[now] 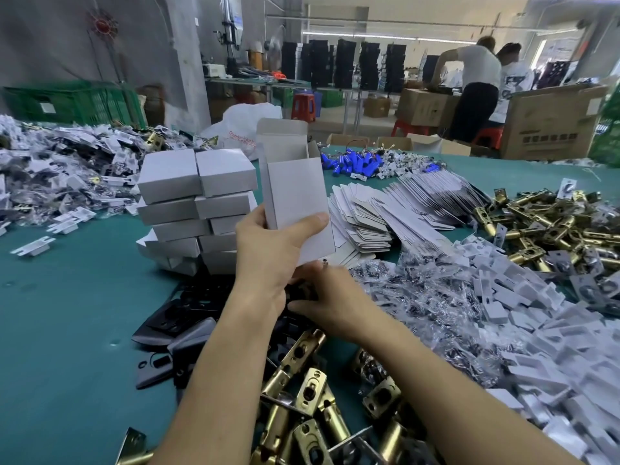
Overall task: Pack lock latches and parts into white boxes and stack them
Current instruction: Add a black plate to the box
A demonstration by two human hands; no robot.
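Observation:
My left hand (268, 253) grips an upright white box (295, 193) with its top flap open, thumb across the front face. Just below the box, my right hand (325, 297) reaches into a heap of black parts (188, 313); its fingers are hidden behind my left hand, and a small metal piece (324, 262) shows above its knuckles. To the left stands a stack of closed white boxes (198, 203). Brass lock latches (302, 397) lie in front of me on the green table (67, 330).
Flat unfolded cartons (385, 213) fan out right of the box. Bagged screws (419, 297), white inserts (553, 347) and more brass latches (553, 229) fill the right. A pile of bagged parts (50, 169) covers the left. Blue cylinders (352, 162) lie behind. Two people stand by cardboard cartons (550, 125).

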